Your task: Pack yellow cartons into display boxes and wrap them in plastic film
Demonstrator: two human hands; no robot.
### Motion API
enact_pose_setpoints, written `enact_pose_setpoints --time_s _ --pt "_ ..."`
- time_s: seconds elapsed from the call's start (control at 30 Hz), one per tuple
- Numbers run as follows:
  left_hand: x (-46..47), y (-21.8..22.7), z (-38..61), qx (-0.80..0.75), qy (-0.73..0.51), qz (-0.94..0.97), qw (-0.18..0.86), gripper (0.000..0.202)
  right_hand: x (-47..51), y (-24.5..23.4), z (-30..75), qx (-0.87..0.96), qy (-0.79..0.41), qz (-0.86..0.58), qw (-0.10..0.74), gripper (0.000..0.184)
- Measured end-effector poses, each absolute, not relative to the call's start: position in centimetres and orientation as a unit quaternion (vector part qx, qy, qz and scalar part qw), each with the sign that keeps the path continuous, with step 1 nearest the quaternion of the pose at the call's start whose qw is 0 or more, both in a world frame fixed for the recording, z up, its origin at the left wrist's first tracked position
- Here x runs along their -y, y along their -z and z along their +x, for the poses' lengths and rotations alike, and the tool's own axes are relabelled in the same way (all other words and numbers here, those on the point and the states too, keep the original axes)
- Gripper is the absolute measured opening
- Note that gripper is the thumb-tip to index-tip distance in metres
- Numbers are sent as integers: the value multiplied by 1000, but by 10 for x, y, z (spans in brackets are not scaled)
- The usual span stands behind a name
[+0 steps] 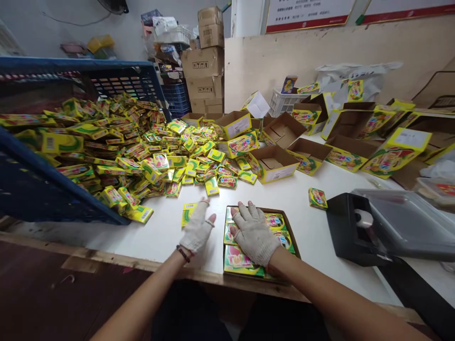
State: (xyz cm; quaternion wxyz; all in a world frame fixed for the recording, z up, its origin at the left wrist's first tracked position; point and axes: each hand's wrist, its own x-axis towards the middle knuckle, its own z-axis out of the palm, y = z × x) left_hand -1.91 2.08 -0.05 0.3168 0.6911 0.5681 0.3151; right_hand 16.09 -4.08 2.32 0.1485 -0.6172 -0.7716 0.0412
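In the head view, both my hands wear pale fingerless gloves. My right hand [254, 232] lies flat with fingers spread on the crayon-style small boxes [236, 258], which sit in rows inside an open display carton [295, 246] at the table's front edge. My left hand [197, 229] is stretched out, thumb apart, beside and partly over a single yellow-green small box [187, 214] on the white tabletop. The fingers cover part of that box, and no grip on it shows. To its upper left spreads a large heap of similar small boxes [177, 161].
A tilted blue crate [71, 189] spills the heap from the left. Several open display cartons [279, 166] stand at the back right. A black tape dispenser [343, 232], a clear plastic lid [401, 220] and one loose small box [317, 198] lie on the right.
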Motion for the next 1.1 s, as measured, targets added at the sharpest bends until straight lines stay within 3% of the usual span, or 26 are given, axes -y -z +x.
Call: enact_pose_setpoints --time_s 0.13,0.27,0.37,0.43,0.53,0.6,0.67,0.73,0.87,1.0,1.1 --pt "-38 -1 -61 -654 -299 645 258 60 36 -18 172 772 -74 -608 166 50" --pt "-28 -14 -71 -656 -298 627 296 43 36 -24 190 744 -97 -586 307 58" --pt "-1 -44 -44 -567 -320 656 381 41 46 -54 189 776 -32 -510 370 61" --pt "21 -63 -16 -431 -351 669 493 42 54 -76 184 819 -17 -451 353 52" --pt "40 -73 9 -330 -372 684 535 43 68 -93 190 836 -74 -440 319 34" --pt "33 -65 0 -380 -361 729 441 49 78 -91 207 798 -134 -501 307 30" --pt "10 -51 -31 -484 -282 792 243 55 90 -83 228 752 -185 -570 275 26" --pt "-19 -40 -75 -579 -58 813 29 49 100 -71 243 727 -211 -614 223 23" --pt "-59 -30 -159 -653 59 754 -35 41 109 -51 241 735 -181 -634 155 17" --pt "-72 -27 -196 -644 104 756 -50 49 118 -34 225 746 -89 -638 172 20" --pt "-83 -24 -197 -627 112 770 -41 44 128 -22 223 776 13 -604 179 30"
